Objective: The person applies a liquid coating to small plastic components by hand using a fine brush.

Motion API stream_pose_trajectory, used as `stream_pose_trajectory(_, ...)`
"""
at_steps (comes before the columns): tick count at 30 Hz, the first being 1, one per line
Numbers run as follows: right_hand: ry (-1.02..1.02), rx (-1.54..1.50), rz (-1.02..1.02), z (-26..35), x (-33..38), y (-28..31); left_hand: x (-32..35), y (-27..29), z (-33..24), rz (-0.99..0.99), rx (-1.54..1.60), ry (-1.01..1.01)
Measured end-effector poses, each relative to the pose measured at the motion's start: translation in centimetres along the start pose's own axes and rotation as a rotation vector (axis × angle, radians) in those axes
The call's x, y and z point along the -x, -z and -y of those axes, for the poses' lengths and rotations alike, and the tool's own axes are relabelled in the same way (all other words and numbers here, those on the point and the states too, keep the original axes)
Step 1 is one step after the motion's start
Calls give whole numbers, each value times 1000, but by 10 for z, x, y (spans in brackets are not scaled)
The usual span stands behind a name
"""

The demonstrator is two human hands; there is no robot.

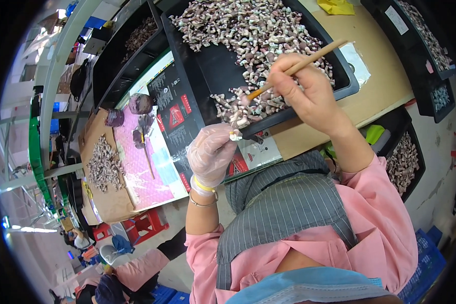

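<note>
In a thin clear glove, my left hand [210,154] pinches a small whitish figurine-like piece [235,136] at the near edge of a black tray. My bare right hand [306,91] is closed around a paintbrush [316,54] with a wooden handle. The brush tip points down-left over the tray, near loose pieces and a short way from my left fingertips; I cannot tell whether it touches any piece. Heaps of small white and dark purplish pieces [248,35] fill much of the black tray [345,87], mostly toward its far side and right.
Dark-stained jars [141,104] and another brush [148,157] lie on a pink sheet at left, beside a pile of pieces [105,164] on cardboard. More black trays [125,73] flank the table. A person [121,276] sits at lower left near a red stool [147,225].
</note>
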State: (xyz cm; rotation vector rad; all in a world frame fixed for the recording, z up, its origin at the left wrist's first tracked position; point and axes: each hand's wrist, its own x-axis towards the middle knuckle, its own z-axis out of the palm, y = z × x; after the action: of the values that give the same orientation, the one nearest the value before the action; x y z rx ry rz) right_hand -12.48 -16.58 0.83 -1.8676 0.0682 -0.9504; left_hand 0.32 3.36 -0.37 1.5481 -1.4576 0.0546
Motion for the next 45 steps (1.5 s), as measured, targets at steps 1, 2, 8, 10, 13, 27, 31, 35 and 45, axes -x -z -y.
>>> stream_pose_trajectory(1, 4, -5, 5, 0, 1, 1, 0, 1, 0, -5, -6, 2)
stream_pose_trajectory(2, -54, -190, -34, 2, 1, 2, 0, 1, 1, -56, 53, 63)
stream_pose_trajectory(8, 21, -384, -97, 3, 4, -4, -12, -8, -11, -396, 790, 623)
stream_pose_trajectory(10, 43, -388, -120, -1, 5, -2, -15, -5, -9, -398, 920, 656)
stream_pose_trajectory(13, 34, -334, -164, 7, 2, -2, -20, -5, -14, -368, 1044, 766)
stream_pose_trajectory(27, 178, 42, -55, 10, -10, -7, -13, -8, -13, -219, 929, 633)
stream_pose_trajectory(31, -142, -375, -130, 19, -5, -3, -8, -6, -9, -255, 889, 619)
stream_pose_trajectory(35, 108, -71, 8, 10, -6, -6, -12, -7, -10, -215, 855, 667)
stream_pose_trajectory(45, -124, -324, -28, 9, -6, -3, -6, -7, -7, -224, 860, 702)
